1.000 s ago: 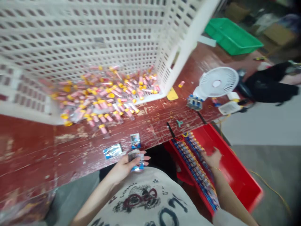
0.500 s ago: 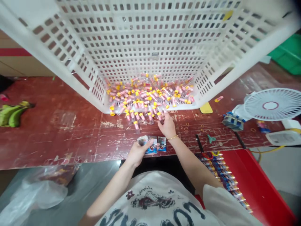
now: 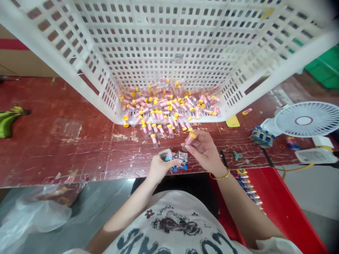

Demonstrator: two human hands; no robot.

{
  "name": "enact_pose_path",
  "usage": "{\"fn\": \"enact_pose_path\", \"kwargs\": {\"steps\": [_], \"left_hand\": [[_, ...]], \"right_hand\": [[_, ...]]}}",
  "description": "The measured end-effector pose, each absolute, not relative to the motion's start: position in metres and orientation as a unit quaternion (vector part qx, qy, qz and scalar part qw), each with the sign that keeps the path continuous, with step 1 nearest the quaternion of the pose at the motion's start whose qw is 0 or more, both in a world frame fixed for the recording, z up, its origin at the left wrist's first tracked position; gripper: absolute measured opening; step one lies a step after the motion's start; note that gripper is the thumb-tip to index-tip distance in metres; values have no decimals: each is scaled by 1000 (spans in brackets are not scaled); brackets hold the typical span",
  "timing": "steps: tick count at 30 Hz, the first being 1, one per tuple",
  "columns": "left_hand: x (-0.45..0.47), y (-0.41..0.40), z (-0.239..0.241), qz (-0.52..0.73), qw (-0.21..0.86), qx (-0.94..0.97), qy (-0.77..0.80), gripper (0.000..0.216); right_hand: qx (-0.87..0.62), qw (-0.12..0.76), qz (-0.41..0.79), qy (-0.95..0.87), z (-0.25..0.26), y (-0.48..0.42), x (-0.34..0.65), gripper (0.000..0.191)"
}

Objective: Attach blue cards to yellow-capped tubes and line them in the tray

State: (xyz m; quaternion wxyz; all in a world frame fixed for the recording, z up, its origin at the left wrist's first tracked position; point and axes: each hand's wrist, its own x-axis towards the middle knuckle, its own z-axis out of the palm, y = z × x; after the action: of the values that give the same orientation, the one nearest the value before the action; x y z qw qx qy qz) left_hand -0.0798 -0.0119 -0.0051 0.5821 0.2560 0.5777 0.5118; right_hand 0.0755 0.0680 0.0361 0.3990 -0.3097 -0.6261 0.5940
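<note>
My right hand (image 3: 206,151) grips a small clear tube with a yellow cap (image 3: 191,138), raised a little above the table's front part. Lower and to the left, my left hand (image 3: 161,167) is closed on small printed packets (image 3: 166,155), the thumb lying across them; how many it holds I cannot tell. Beyond both hands, many similar capped tubes with pink labels (image 3: 161,106) lie heaped in a white plastic basket (image 3: 169,42) tipped toward me. Several more tubes (image 3: 154,140) have spilled onto the red table (image 3: 87,151) just in front of the basket.
On the right stand a white fan (image 3: 303,120) and a bundle of small blue-topped packs (image 3: 262,137). A yellow card (image 3: 233,121) touches the basket's corner. Green bananas (image 3: 7,123) lie far left. Beside my right arm, a red box (image 3: 280,201) holds rows of strung packets.
My right hand has picked up a tube from the loose ones and drawn it back toward me, to the right. My left hand has shifted slightly rightward with the packets.
</note>
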Motion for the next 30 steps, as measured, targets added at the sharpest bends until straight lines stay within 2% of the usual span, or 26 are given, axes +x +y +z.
{"fn": "enact_pose_path", "kwargs": {"steps": [5, 10, 15, 20, 24, 26, 29, 30], "left_hand": [[-81, -13, -7, 500, 535, 307, 607, 38], [-72, -11, 1, 526, 603, 251, 545, 37], [-59, -9, 3, 475, 699, 143, 516, 43], [-49, -6, 0, 460, 699, 130, 533, 43], [-45, -1, 7, 487, 726, 133, 467, 43], [-44, 4, 12, 499, 736, 114, 443, 42], [-43, 10, 19, 500, 745, 81, 433, 40], [-43, 12, 20, 497, 745, 77, 438, 39]], "right_hand": [[-318, 366, 545, -684, 31, 68, 79, 28], [-318, 339, 633, -619, 25, 67, 78, 27], [-312, 338, 681, -570, 16, 57, 81, 50], [-384, 373, 698, -475, 5, 51, 85, 34], [-380, 378, 660, -526, 4, 44, 92, 30], [-358, 356, 628, -592, 8, 38, 96, 44], [-363, 319, 542, -688, 14, 28, 98, 81], [-379, 322, 511, -701, 14, 26, 97, 84]]}}
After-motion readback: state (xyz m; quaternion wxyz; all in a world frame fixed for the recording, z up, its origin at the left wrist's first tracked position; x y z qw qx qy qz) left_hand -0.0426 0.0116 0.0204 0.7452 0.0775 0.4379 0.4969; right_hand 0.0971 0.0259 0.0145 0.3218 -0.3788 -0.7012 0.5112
